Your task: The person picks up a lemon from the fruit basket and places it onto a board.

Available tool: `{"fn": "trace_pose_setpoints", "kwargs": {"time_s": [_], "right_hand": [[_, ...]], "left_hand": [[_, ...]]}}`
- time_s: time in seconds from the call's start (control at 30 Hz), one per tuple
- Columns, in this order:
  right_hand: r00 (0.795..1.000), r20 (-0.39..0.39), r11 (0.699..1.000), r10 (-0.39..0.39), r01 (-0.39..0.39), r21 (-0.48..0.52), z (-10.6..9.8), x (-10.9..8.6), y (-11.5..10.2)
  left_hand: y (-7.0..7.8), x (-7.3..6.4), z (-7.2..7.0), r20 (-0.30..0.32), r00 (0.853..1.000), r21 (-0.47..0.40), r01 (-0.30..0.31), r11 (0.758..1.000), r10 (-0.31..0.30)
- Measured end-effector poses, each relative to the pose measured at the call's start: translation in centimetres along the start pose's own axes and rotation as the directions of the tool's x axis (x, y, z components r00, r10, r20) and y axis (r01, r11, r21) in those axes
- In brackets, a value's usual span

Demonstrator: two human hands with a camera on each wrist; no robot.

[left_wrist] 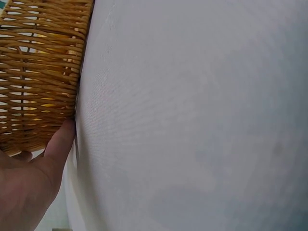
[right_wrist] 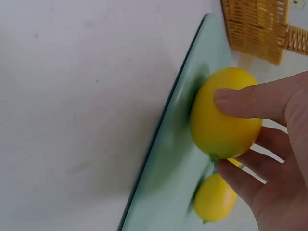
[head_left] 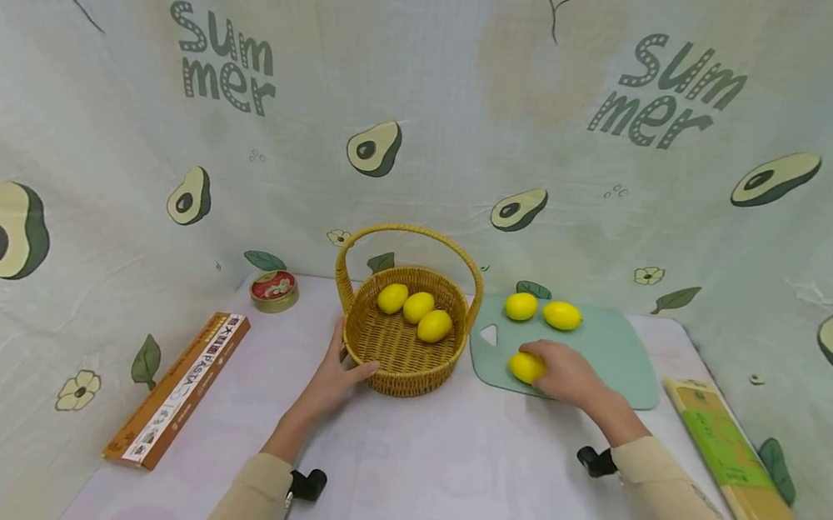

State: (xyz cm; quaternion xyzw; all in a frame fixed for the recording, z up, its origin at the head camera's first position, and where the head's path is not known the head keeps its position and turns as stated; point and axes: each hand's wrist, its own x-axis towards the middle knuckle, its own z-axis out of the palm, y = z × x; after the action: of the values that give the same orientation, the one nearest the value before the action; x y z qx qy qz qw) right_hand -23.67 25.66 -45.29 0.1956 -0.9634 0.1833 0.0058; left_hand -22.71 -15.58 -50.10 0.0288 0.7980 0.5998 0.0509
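A brown wicker basket (head_left: pixel 405 383) with a tall arched handle holds three yellow lemons (head_left: pixel 418 307). My left hand (head_left: pixel 334 382) holds the basket low at its front left, thumb along the front and fingers at the left side. In the left wrist view, that hand (left_wrist: pixel 33 180) touches the woven wall (left_wrist: pixel 41 82). My right hand (head_left: pixel 572 377) grips another lemon (head_left: pixel 526 368) over the front part of a pale green cutting board (head_left: pixel 621 355). The right wrist view shows thumb and fingers on opposite sides of this lemon (right_wrist: pixel 224 113). Two more lemons lie at the board's back.
A red-topped round tin (head_left: pixel 274 291) stands left of the basket. Farther left, a long brown pasta box (head_left: pixel 178 388) lies slanted. A long green and yellow noodle packet (head_left: pixel 743 467) lies along the right edge. Printed cloth hangs behind and at both sides.
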Motion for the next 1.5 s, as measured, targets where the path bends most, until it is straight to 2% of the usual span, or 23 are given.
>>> {"fn": "trace_pose_setpoints", "kwargs": {"time_s": [0.33, 0.43, 0.53, 0.63, 0.73, 0.8, 1.0, 1.33, 1.5], "right_hand": [[0.999, -0.032, 0.998, 0.042, -0.041, 0.044, 0.3, 3.0, 0.9], [0.999, -0.037, 0.999, 0.033, -0.032, 0.031, 0.5, 3.9, 1.2], [0.999, -0.031, 0.999, 0.043, -0.042, 0.034, 0.8, 4.5, 1.7], [0.998, -0.012, 0.996, 0.067, -0.066, 0.055, 1.1, 5.3, 2.1], [0.996, 0.008, 0.995, 0.085, -0.085, 0.06, 1.0, 6.0, 2.2], [0.996, 0.016, 0.995, 0.083, -0.084, 0.055, 0.8, 6.4, 2.3], [0.998, 0.023, 0.998, 0.058, -0.059, 0.033, 0.4, 6.5, 2.4], [0.999, 0.01, 0.997, 0.04, -0.041, 0.06, -0.4, 5.8, 2.9], [1.0, 0.005, 1.0, 0.002, -0.002, 0.011, -1.5, 5.7, 2.0]], "left_hand": [[0.3, 0.1, -0.2, 0.004, 1.0, 0.003, -0.019, 1.0, 0.019], [0.9, -0.2, -0.4, 0.024, 1.0, -0.005, -0.001, 1.0, 0.001], [0.8, -0.2, -0.4, 0.036, 0.999, -0.001, -0.001, 1.0, 0.001], [1.2, -0.4, -0.6, 0.038, 0.999, -0.007, 0.0, 1.0, 0.001], [2.4, -0.8, -1.0, 0.053, 0.999, -0.015, 0.012, 1.0, -0.011], [2.3, -0.7, -1.0, 0.05, 0.999, -0.024, 0.01, 1.0, -0.009], [0.2, 0.3, -0.4, 0.031, 0.999, 0.003, -0.019, 1.0, 0.019], [0.1, 0.4, -0.1, 0.004, 0.999, 0.038, -0.041, 0.998, 0.041], [0.0, 0.3, -0.3, 0.021, 0.999, 0.016, -0.035, 0.999, 0.035]]}}
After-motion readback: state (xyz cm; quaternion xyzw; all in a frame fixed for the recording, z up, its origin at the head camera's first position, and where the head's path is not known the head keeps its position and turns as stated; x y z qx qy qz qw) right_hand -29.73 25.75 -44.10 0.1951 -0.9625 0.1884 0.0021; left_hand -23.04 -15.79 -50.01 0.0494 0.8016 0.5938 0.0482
